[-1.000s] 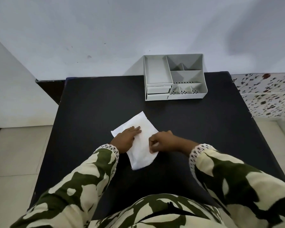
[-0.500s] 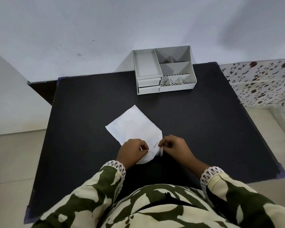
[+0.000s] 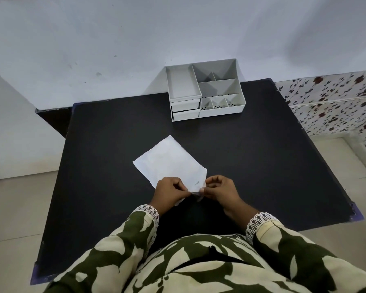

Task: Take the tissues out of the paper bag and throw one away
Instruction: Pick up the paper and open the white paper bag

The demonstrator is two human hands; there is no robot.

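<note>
Two hands, left hand [image 3: 171,193] and right hand [image 3: 218,188], pinch the near edge of the flat white paper bag [image 3: 170,163] between closed fingertips.

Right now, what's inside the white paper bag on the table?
Nothing inside shows. The paper bag lies flat on the black table, its near edge pinched by the left hand and right hand; any tissues are covered.
</note>
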